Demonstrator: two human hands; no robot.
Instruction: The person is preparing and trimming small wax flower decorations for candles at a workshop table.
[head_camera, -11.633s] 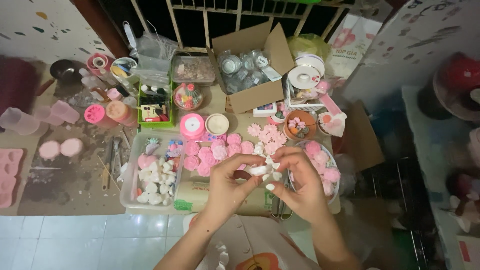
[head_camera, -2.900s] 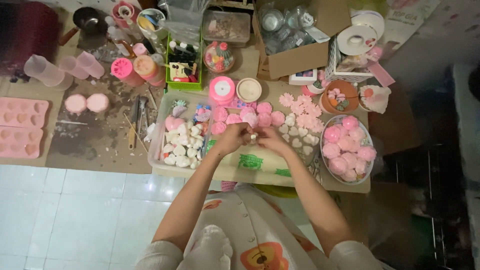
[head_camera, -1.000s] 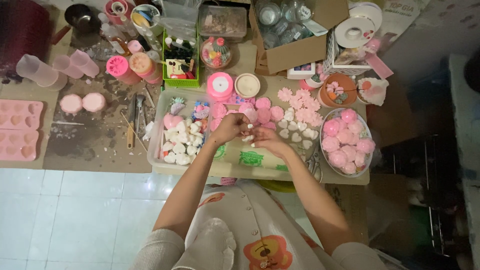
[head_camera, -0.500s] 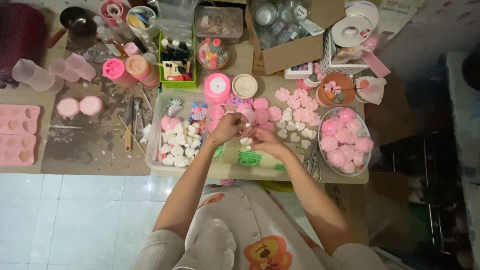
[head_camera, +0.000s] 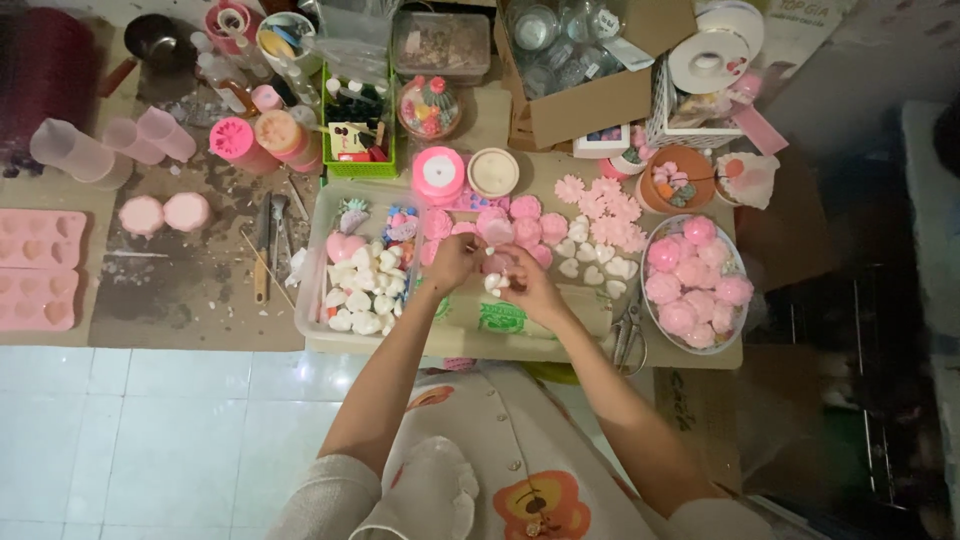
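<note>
Barely shifted since a moment ago, left hand (head_camera: 452, 262) and right hand (head_camera: 527, 282) fingers pinch a small pink-and-white moulded piece (head_camera: 496, 272); at three o'clock, a clear bowl of round pink pieces (head_camera: 694, 285) sits full, while loose pieces remain on the counter (head_camera: 180, 300).

A low brown work table (head_camera: 190, 300) stands on a pale tiled floor (head_camera: 150, 430); dim indoor light; the area to the right falls into dark shadow.

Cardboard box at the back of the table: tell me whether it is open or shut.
Open. The cardboard box has its flaps folded outward, and clear round containers show inside it from above.
</note>
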